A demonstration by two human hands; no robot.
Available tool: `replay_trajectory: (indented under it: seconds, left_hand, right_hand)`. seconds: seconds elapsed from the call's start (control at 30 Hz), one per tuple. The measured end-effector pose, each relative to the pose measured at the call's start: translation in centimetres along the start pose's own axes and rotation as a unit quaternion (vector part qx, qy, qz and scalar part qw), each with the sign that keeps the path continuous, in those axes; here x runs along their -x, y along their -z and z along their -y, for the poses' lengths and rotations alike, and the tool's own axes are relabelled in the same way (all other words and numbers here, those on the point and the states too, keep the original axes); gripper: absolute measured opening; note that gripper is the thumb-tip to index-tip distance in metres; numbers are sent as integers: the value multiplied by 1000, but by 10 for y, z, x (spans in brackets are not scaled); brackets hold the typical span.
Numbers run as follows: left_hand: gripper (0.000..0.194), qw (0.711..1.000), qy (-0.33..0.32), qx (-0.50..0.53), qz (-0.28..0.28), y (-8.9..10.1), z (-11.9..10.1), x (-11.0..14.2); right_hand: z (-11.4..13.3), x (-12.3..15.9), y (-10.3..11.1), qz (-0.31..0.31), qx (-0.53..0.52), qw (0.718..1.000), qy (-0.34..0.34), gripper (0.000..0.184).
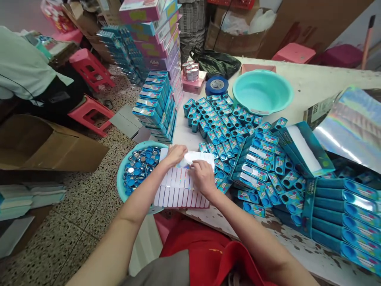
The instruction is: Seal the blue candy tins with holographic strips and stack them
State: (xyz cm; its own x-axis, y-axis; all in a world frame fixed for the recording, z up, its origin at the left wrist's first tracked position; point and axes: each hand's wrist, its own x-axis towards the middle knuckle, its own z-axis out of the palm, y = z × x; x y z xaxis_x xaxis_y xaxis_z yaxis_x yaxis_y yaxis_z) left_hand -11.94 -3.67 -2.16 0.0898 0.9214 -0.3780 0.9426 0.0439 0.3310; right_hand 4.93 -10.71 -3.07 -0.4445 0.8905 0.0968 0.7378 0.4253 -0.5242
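A white sheet or panel with a row of narrow upright strips and shiny rainbow glints [181, 198] lies at the table's near edge, partly over a turquoise basin [121, 176]. My left hand [175, 155] rests on its far part, fingers bent and closed; what they hold is hidden. Close to its right, my right hand [203, 174] has curled fingers at a small white piece of paper [189, 157] on the panel. Blue bottle caps or lids with silver undersides [143, 159] fill the basin. Several small blue tins with round holes [220, 137] stand just beyond my hands.
Stacked blue boxes [153, 101] and pink boxes [154, 39] rise behind on the left. A second turquoise basin [262, 89], a blue tape roll [217, 85] and a black bag [217, 63] sit at the back. Tin-filled trays [342, 210] and a holographic sheet [351, 123] occupy the right.
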Motion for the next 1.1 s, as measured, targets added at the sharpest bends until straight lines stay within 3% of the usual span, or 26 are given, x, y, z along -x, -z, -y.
replay_trajectory:
  seconds: [0.1, 0.17, 0.2, 0.27, 0.37, 0.43, 0.6, 0.7, 0.8, 0.9, 0.97, 1.03, 1.1]
  left_hand:
    - [24, 993, 19, 57, -97, 4, -9, 9]
    - [29, 971, -26, 183, -153, 8, -25, 19]
    - [35, 952, -71, 262, -139, 10, -35, 25]
    - [47, 903, -150, 401, -36, 13, -59, 34]
    - [38, 861, -147, 479, 90, 15, -96, 33]
    - [29, 863, -137, 475, 103, 15, -118, 18]
    - [17, 874, -205, 429, 103, 14, -168, -39]
    - [22, 872, -212, 430, 103, 13, -186, -69]
    - [37, 864, -192, 451, 116, 8, -194, -89]
    - [28, 860, -166, 464, 134, -2, -194, -101]
    - [24, 872, -121, 453, 140, -11, -193, -104]
    - [22, 903, -65, 411, 109, -23, -193, -103]
    - [20, 923, -40, 383, 31, -35, -196, -95]
  right_hand:
    - [0, 4, 41, -79, -61, 994, -46, 22]
    - [-3, 5, 67, -120, -124, 982, -80, 19]
    - [-5, 6, 79, -132, -151, 975, -94, 17]
    - [-11, 7, 97, -150, -174, 966, -122, 16]
    - [-27, 11, 115, -168, -161, 955, -182, 17]
    - [-45, 14, 123, -185, -154, 944, -226, 20]
    - [-105, 4, 143, -286, -95, 902, -310, 24]
    - [-135, -12, 150, -282, -79, 892, -345, 20]
    - [-151, -25, 152, -255, -94, 889, -370, 15]
    - [-156, -29, 150, -247, -110, 880, -390, 11]
    - [-159, -27, 147, -261, -112, 869, -406, 16]
    - [-162, -24, 142, -282, -121, 849, -431, 33]
    - [-167, -23, 138, -294, -137, 835, -444, 45]
